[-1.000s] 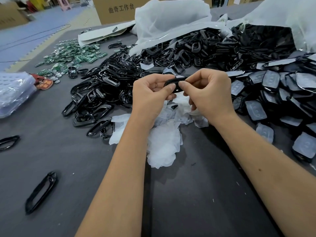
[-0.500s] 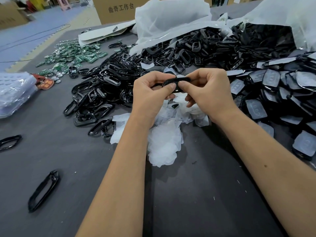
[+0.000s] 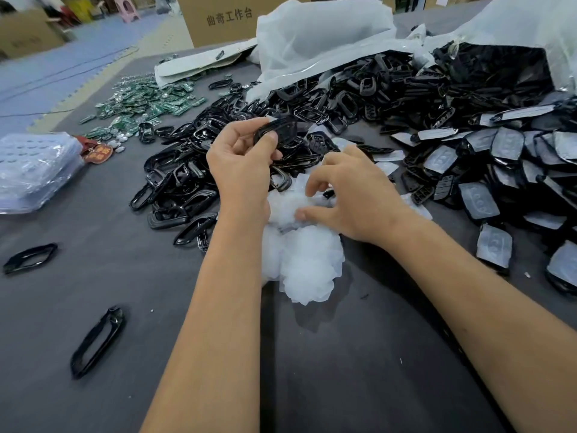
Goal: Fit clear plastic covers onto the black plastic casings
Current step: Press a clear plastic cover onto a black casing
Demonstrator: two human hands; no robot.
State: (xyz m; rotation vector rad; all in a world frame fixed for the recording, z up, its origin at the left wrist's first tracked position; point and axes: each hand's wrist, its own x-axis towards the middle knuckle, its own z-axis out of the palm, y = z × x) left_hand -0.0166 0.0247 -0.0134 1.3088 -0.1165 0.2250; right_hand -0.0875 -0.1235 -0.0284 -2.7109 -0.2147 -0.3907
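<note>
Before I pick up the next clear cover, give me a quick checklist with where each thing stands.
1. Black casing held by the left hand: ok, pinched above the table.
2. Right hand free to pick: ok, fingers spread over the clear covers, nothing visibly gripped.
3. Single cover separated from the pile: cannot tell, covers overlap.
4. Casing's open side facing the right hand: cannot tell.
5. Room on the finished pile at right: ok.

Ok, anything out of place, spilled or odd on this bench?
Mildly. Two black frames lie alone at the near left, away from the main black heap. Black parts also spill from the open white bag. Nothing looks broken.
</note>
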